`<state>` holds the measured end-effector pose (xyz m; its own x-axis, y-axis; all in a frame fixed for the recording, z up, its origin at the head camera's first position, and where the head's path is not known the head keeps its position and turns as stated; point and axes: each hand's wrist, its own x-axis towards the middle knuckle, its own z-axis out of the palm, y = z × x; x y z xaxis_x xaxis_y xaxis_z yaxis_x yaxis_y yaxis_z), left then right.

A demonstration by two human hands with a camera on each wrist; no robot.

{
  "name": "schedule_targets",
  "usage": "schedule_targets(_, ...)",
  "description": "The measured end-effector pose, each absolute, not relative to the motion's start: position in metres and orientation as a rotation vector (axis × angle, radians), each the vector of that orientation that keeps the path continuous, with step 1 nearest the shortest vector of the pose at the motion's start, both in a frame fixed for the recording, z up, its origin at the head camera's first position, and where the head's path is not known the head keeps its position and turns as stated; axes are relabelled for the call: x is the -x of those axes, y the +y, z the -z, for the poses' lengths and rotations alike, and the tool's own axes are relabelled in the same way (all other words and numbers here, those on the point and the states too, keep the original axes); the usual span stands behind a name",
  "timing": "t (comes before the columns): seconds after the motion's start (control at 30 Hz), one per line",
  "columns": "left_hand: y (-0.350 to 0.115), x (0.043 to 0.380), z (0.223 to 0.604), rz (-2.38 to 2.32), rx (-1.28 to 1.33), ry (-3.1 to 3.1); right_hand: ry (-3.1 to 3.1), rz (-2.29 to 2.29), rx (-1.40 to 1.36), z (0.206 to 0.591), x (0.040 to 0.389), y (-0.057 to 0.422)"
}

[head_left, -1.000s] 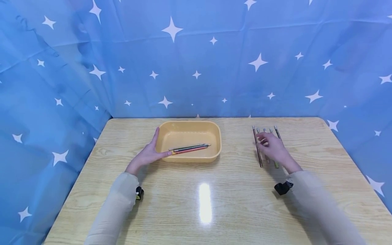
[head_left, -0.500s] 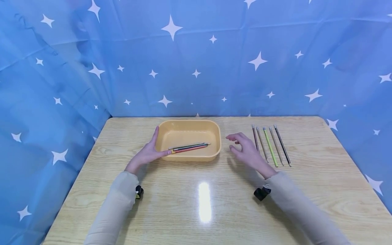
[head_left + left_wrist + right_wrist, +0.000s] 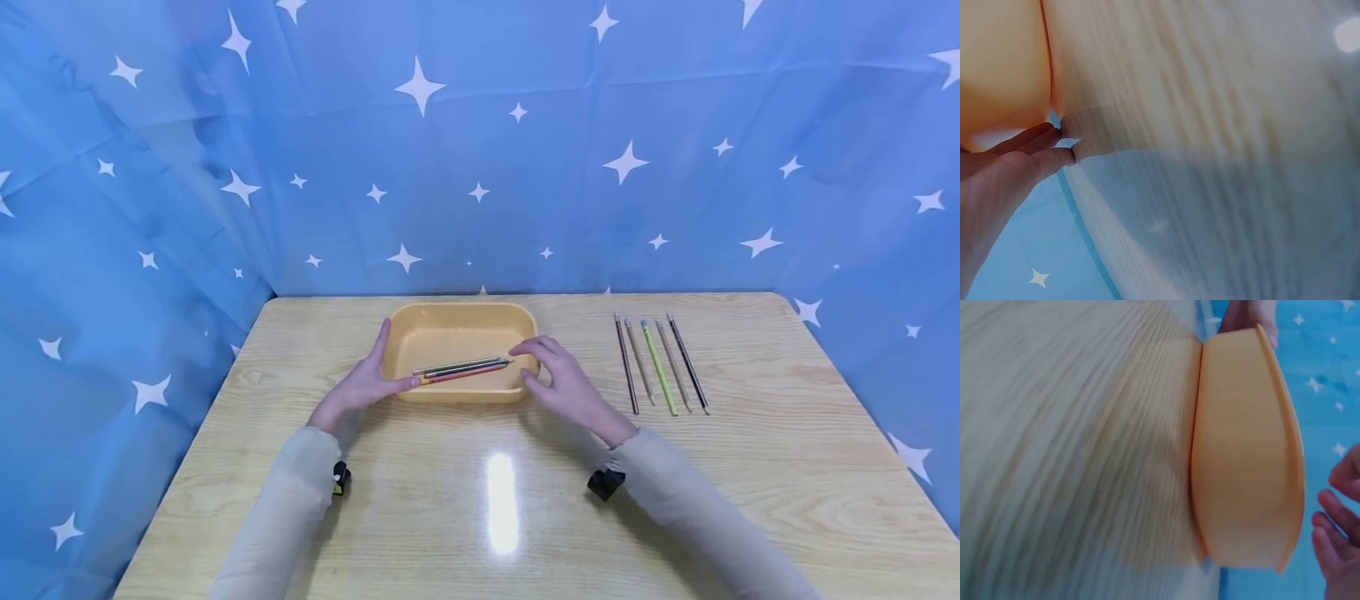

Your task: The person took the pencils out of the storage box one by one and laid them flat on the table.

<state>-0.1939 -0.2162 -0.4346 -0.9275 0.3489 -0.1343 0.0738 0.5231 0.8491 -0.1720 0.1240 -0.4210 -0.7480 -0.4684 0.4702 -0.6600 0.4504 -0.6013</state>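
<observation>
My left hand rests against the left end of a shallow tan plastic tray. Its thumb reaches over the front corner and the fingers lie straight along the side wall; the left wrist view shows these fingers touching the tray's lower edge. Inside the tray lie a red pencil and darker pencils, side by side. Over the tray's right rim hovers my right hand, fingers loosely bent with nothing visible between them. In the right wrist view its fingers stand apart from the rim.
Several pencils, among them a lime green pencil and a black pencil, lie in a row on the wooden table, right of the tray. A blue star-patterned curtain hangs behind the table's back edge.
My right hand has moved left, from above the row of pencils to the tray's right rim. The left hand stays at the tray, and the pencils lie as before.
</observation>
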Motion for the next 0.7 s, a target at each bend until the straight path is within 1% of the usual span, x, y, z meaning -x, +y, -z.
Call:
schedule_targets(0.27,-0.207,0.182,0.413,-1.437,-0.344,2.425,-2.602,-1.130,-1.024,0.412,0.189,0.083)
schedule_targets(0.43,-0.209,0.188,0.427,-1.368,-0.342,2.456,-2.783,-0.986,-1.031,0.417,0.200,0.066)
schedule_targets(0.53,-0.212,0.191,0.436,-1.346,-0.352,2.475,-2.905,-0.922,-0.984,0.421,0.202,0.059)
schedule_targets(0.7,-0.216,0.191,0.439,-1.379,-0.342,2.487,-3.041,-0.886,-0.874,0.424,0.205,0.051)
